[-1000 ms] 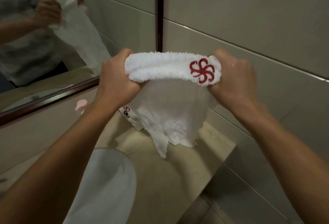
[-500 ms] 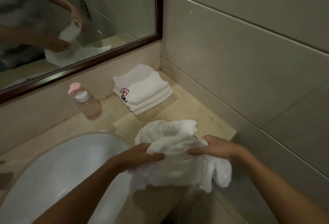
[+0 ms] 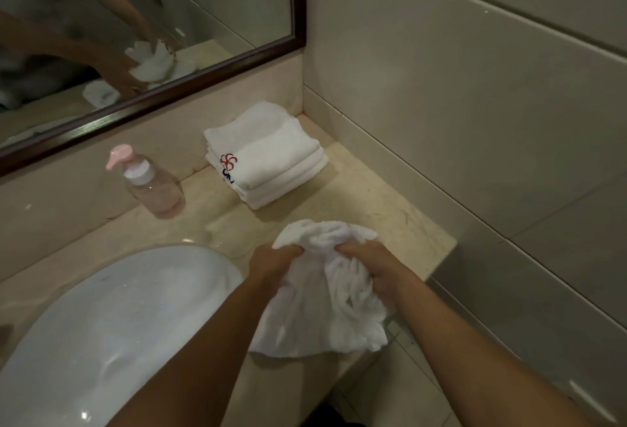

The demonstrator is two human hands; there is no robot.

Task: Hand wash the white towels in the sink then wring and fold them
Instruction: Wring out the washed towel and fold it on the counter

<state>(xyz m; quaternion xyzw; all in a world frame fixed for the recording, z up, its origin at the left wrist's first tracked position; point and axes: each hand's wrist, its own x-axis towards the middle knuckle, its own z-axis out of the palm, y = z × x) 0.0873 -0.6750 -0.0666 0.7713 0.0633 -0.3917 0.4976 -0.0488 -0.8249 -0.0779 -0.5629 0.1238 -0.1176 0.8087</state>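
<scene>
A crumpled white towel (image 3: 322,304) hangs bunched over the counter's front edge, right of the white sink (image 3: 112,318). My left hand (image 3: 271,262) grips its upper left part, and my right hand (image 3: 369,267) grips its upper right part, both with fingers curled into the cloth. A stack of folded white towels (image 3: 271,155) with a red flower logo lies at the back of the counter near the corner, apart from my hands.
A clear soap bottle (image 3: 149,185) with a pink pump stands behind the sink. The beige counter (image 3: 380,209) ends at a tiled wall (image 3: 475,104) on the right. A dark-framed mirror (image 3: 152,36) hangs above, reflecting my hands and towel.
The towel came down from chest height, where it was rolled between my hands, to the counter's front edge. It is now bunched and crumpled in both hands. The view tilted downward.
</scene>
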